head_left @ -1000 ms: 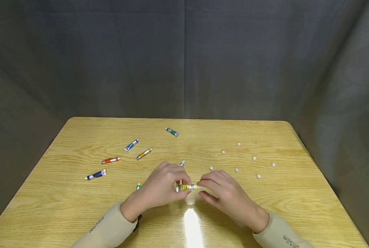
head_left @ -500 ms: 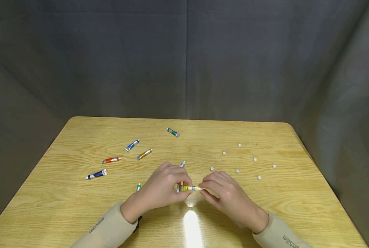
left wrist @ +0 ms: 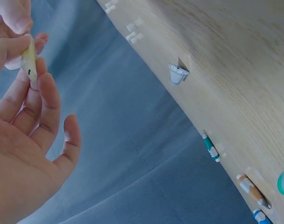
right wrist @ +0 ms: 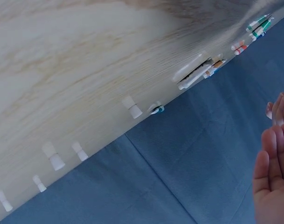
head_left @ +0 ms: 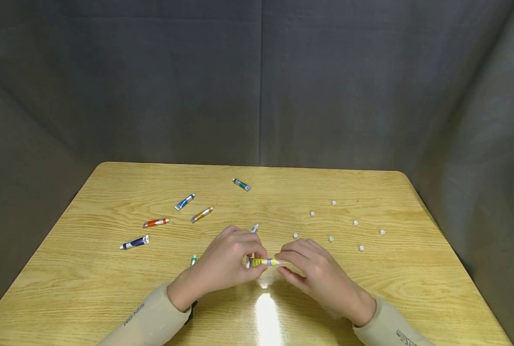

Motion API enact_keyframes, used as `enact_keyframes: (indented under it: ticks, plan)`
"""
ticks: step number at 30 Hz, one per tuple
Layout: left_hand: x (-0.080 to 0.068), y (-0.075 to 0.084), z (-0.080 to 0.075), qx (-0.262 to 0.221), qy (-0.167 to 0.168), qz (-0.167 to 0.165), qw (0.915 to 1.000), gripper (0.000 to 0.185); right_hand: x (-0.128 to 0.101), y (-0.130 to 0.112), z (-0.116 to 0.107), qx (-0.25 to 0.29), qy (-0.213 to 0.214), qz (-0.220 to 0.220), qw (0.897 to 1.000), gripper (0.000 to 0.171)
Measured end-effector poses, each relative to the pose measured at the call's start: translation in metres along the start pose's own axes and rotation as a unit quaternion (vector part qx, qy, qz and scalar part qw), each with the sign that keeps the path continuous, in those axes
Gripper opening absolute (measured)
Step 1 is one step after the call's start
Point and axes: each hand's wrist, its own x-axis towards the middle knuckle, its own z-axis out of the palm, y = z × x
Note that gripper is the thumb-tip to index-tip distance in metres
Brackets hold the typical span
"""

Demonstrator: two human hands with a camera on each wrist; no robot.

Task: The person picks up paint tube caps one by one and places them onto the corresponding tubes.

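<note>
A: Holding item one, near edge: yellow tube (head_left: 263, 262), level, just above the table (head_left: 369, 288), between both hands. State of hands?

B: Left hand (head_left: 228, 262) pinches the tube's crimped end, fingers curled round it. Right hand (head_left: 311, 269) pinches the nozzle end with thumb and fingertips. Left wrist view confirms: tube (left wrist: 29, 63) caught between fingertips, other fingers loosely spread. Right wrist view shows only the fingers (right wrist: 273, 163) at the frame edge; grip not readable there.

A: Sleeves?

B: Beige sleeve (head_left: 149, 319) on each forearm, lettering near the cuffs.

A: Items lying by the left hand?

B: Green-tipped tube (head_left: 192, 260), mostly hidden behind the left wrist. One more tube tip (head_left: 254, 228) showing past the left knuckles; colour cannot be told.

A: Mid table, left side?

B: Navy tube (head_left: 134, 243), red tube (head_left: 155, 223), gold tube (head_left: 201, 215), blue tube (head_left: 184, 202), all flat and apart from one another.

A: Mid table, right side?

B: White caps, seven loose, scattered: nearest cap (head_left: 361, 248), then caps at (head_left: 331, 238), (head_left: 295, 235), (head_left: 382, 232), (head_left: 355, 223), (head_left: 312, 214), farthest (head_left: 334, 203).

A: Far end?

B: Green tube (head_left: 241, 184), alone near the far edge. Grey curtain (head_left: 257, 81) behind the table
</note>
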Motion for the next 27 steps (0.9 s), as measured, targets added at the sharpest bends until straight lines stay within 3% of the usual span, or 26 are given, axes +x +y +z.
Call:
enact_keyframes:
  ticks: [4, 11, 19, 27]
  plan:
    - [-0.0001, -0.0006, -0.0004, -0.009, -0.001, -0.002, 1.0, 0.012, 0.002, -0.0019, -0.0013, -0.013, 0.01, -0.014, 1.0, 0.024]
    - [0.0, -0.0005, -0.0007, -0.013, 0.0, 0.003, 0.9999, 0.012, 0.0023, -0.002, -0.0003, -0.018, 0.033, -0.028, 0.999, 0.017]
    - [0.0001, 0.0014, -0.0002, 0.012, -0.011, 0.012, 0.9998, 0.012, 0.0, -0.002, 0.0, -0.006, 0.015, -0.022, 1.0, 0.004]
    - [0.0012, 0.0027, -0.0001, 0.035, -0.015, 0.02, 0.9991, 0.012, 0.0003, -0.0022, -0.001, -0.003, 0.003, -0.016, 1.0, 0.006]
